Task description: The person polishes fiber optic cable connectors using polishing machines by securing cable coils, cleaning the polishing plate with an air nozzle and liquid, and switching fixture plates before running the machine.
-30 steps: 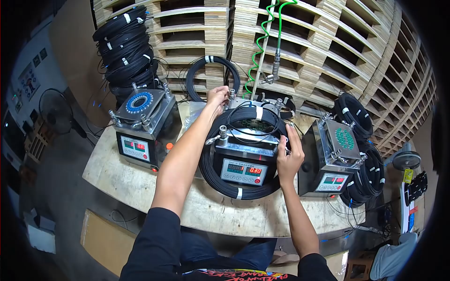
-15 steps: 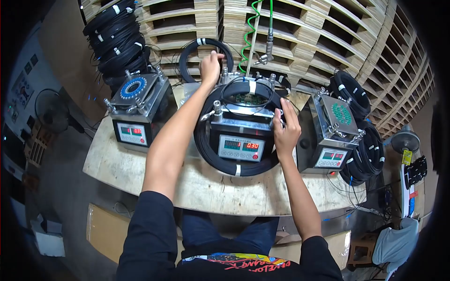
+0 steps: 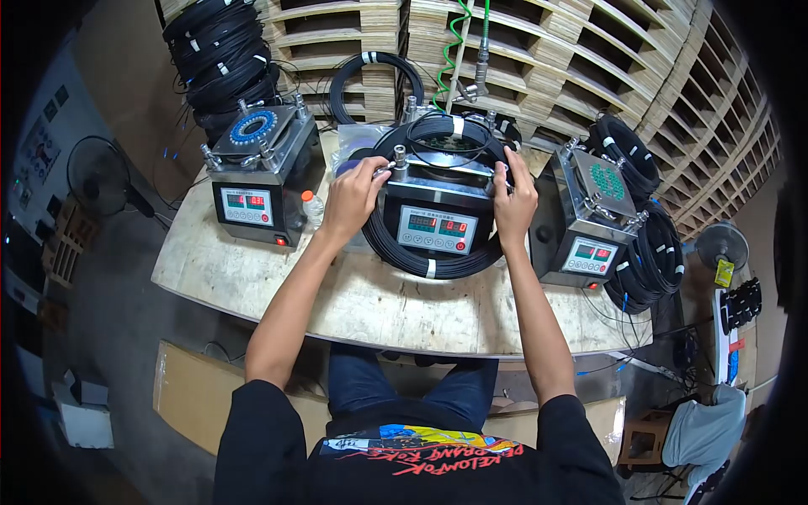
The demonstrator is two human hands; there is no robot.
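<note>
In the head view, my left hand (image 3: 353,195) is closed at the left front corner post (image 3: 400,160) of the middle polishing machine (image 3: 450,198), its fingertips pinching a small metal lever there. My right hand (image 3: 516,198) has its thumb and fingers closed round the right front corner, hiding the lever it grips. A large coil of black cable (image 3: 431,268) hangs round this machine, in front of and below its lit red display (image 3: 438,227). A smaller loop of cable lies over the top plate, with a white band (image 3: 458,126) at the back.
Similar machines stand at left (image 3: 257,181) and right (image 3: 589,219), bearing blue and green connector rings. An orange-capped bottle (image 3: 312,206) is near my left forearm. Cable coils are stacked at left (image 3: 220,71) and right (image 3: 644,261). A green air hose (image 3: 486,34) hangs before wooden pallets.
My left hand has come back from near the rear coil to the machine's left front post. My right hand stays at the right corner. The middle display has changed from 0.30.
</note>
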